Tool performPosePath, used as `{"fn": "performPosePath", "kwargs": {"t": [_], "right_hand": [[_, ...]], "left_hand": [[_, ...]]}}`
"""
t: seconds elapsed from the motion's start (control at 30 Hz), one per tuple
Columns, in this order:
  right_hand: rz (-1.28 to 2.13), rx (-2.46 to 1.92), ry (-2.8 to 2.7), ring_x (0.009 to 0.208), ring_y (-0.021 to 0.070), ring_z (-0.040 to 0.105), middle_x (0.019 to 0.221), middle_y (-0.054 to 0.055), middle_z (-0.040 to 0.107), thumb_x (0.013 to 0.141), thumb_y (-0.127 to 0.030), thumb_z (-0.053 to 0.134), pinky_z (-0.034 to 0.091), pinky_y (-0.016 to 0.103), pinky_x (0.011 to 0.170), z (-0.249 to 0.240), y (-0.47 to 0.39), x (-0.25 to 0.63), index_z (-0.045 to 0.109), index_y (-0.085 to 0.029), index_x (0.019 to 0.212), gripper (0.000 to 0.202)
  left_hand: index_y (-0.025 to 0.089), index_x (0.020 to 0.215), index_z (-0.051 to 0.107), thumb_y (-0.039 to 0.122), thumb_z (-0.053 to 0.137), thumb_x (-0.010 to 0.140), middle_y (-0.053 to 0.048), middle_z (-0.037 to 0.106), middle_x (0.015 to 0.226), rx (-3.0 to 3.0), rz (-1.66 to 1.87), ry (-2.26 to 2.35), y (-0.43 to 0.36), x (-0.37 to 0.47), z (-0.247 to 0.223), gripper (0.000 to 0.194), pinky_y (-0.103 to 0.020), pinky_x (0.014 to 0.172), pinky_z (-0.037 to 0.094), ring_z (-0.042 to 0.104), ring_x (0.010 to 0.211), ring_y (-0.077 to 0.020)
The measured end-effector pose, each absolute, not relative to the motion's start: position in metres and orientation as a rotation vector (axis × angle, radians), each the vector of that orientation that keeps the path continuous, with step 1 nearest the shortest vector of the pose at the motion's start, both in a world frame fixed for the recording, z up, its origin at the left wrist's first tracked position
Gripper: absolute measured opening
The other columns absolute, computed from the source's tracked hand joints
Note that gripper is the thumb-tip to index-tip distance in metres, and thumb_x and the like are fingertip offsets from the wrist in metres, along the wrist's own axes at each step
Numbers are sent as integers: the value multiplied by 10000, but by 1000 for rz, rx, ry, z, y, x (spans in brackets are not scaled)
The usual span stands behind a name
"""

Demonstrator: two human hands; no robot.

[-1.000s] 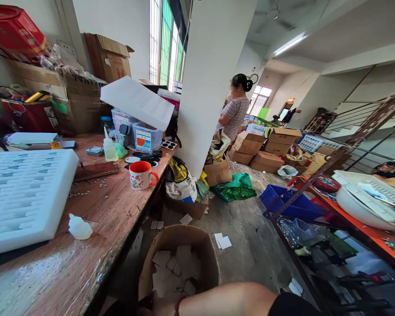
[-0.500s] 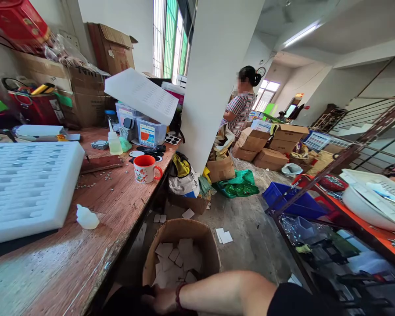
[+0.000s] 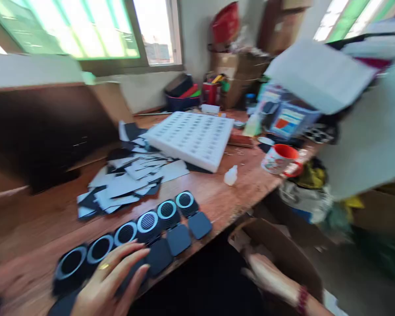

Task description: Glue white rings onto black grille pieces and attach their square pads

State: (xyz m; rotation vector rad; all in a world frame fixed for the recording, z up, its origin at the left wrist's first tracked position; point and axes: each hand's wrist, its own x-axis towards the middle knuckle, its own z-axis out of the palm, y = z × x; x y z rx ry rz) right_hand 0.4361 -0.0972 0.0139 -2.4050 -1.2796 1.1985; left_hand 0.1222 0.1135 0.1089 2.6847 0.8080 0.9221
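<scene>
A row of several small black square cases point(image 3: 148, 221) lies along the front of the table, each with a ring around a ribbed round centre and some with square flaps point(image 3: 179, 239) folded toward me. My left hand point(image 3: 110, 278) is over the left part of this row, its fingers stretched out and a gold ring on one; it is open, and whether it touches a case is hard to tell. Low beside the table, my right hand point(image 3: 263, 272) is at the cardboard box point(image 3: 289, 254); motion blurs its fingers, so I cannot see whether it holds anything.
Loose black and white sheet pieces point(image 3: 128, 180) lie in a pile behind the cases. A white foam tray point(image 3: 191, 136), a small white bottle-like piece point(image 3: 231, 175) and a red-and-white mug point(image 3: 279, 159) stand farther right. A dark-fronted box point(image 3: 49, 131) fills the left.
My view has swung left from the room and the other person to the table. My left hand and the row of black cases have come into sight. My right hand remains low by the box.
</scene>
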Motion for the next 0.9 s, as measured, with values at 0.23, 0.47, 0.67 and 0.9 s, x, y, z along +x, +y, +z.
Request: {"fn": "performPosePath", "kwargs": {"t": [0.23, 0.47, 0.67, 0.9], "right_hand": [[1062, -1712, -1804, 685, 137, 571, 737, -13, 621, 917, -250, 520, 432, 222, 634, 108, -28, 405, 570, -216, 783, 148], [369, -1562, -1728, 749, 167, 591, 805, 22, 620, 941, -208, 537, 449, 274, 688, 109, 32, 398, 594, -202, 827, 127], [402, -1405, -1736, 786, 161, 611, 861, 22, 641, 945, -207, 573, 473, 265, 697, 116, 44, 367, 630, -220, 909, 69], [365, -1122, -1844, 882, 189, 634, 961, 67, 633, 916, -164, 600, 542, 311, 743, 137, 52, 307, 668, -216, 925, 86]], "left_hand": [[235, 964, 678, 228, 555, 959, -8, 709, 900, 2505, 834, 888, 102, 138, 121, 124, -210, 767, 554, 694, 832, -136], [221, 943, 705, 269, 555, 952, -33, 727, 879, 2332, 812, 929, 104, 133, 110, 158, -256, 770, 543, 691, 834, -165], [177, 945, 727, 248, 589, 908, -66, 749, 892, 2085, 827, 1023, 111, 138, 106, 159, -285, 788, 518, 685, 836, -188], [196, 844, 761, 250, 625, 827, -68, 715, 838, 1791, 823, 980, 115, 142, 118, 148, -330, 768, 468, 629, 782, -220]]}}
